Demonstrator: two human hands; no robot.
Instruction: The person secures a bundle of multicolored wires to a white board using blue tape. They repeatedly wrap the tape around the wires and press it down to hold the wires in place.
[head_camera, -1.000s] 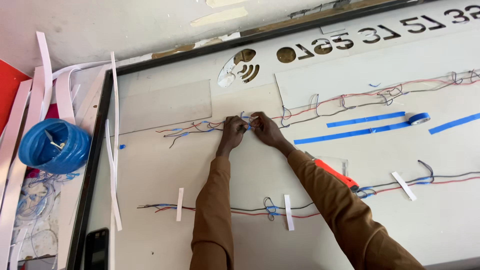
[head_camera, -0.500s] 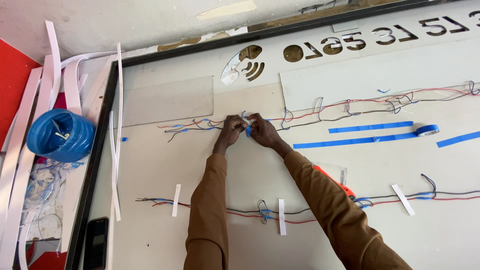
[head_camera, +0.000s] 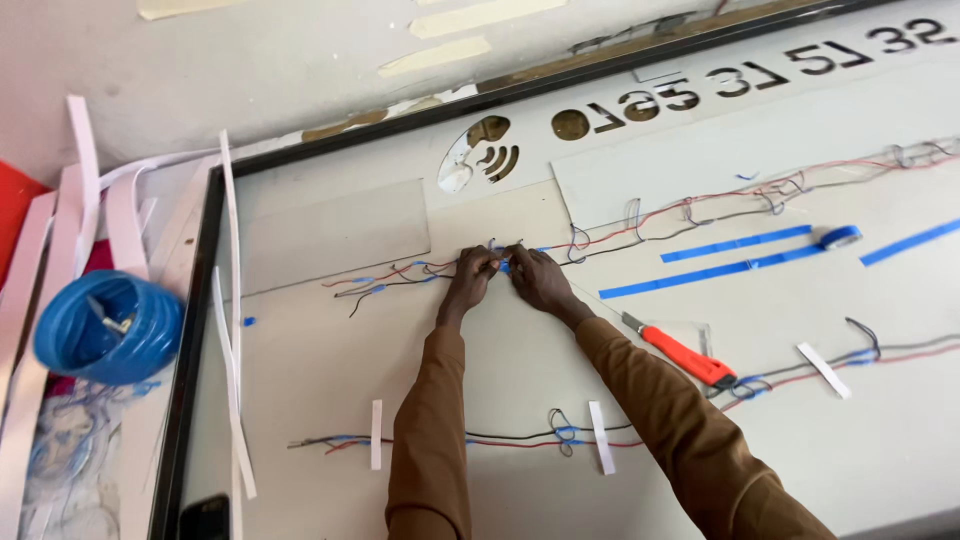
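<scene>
My left hand (head_camera: 467, 280) and my right hand (head_camera: 537, 277) meet fingertip to fingertip on the upper run of red and grey wires (head_camera: 640, 222) lying across a white panel (head_camera: 330, 330). Both pinch the wire joint between them, where a bit of blue tape (head_camera: 504, 265) shows. Brown sleeves cover both forearms. To the left of my hands the wire ends (head_camera: 375, 285) splay out with small blue tape wraps.
A lower wire run (head_camera: 500, 438) is held down by white strips (head_camera: 376, 434). An orange utility knife (head_camera: 680, 350) lies right of my right arm. Blue tape strips (head_camera: 700, 270) and a tape roll (head_camera: 838, 237) sit farther right. A blue coil (head_camera: 105, 328) rests beyond the black frame (head_camera: 190, 360).
My hands stay pinched on the same wire joint. The view has shifted, and the orange knife now shows fully beside my right arm.
</scene>
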